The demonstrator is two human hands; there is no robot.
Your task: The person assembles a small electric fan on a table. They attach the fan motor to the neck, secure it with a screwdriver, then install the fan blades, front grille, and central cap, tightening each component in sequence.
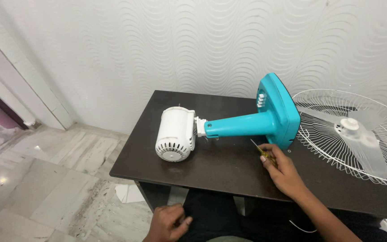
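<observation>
The fan body point(229, 127) lies on its side on the dark table point(211, 166); its white motor point(174, 133) points left and its teal base point(279, 110) points right; the work looks like taking the fan apart. The right hand point(282, 169) holds a yellow screwdriver point(261, 153) by the base; next it likely needs the tip set in a screw. The left hand point(169, 222) is loosely curled, holding nothing, near the lap. The white grille point(359, 134) with clear blades lies at the right. No labels or packs can be made out.
</observation>
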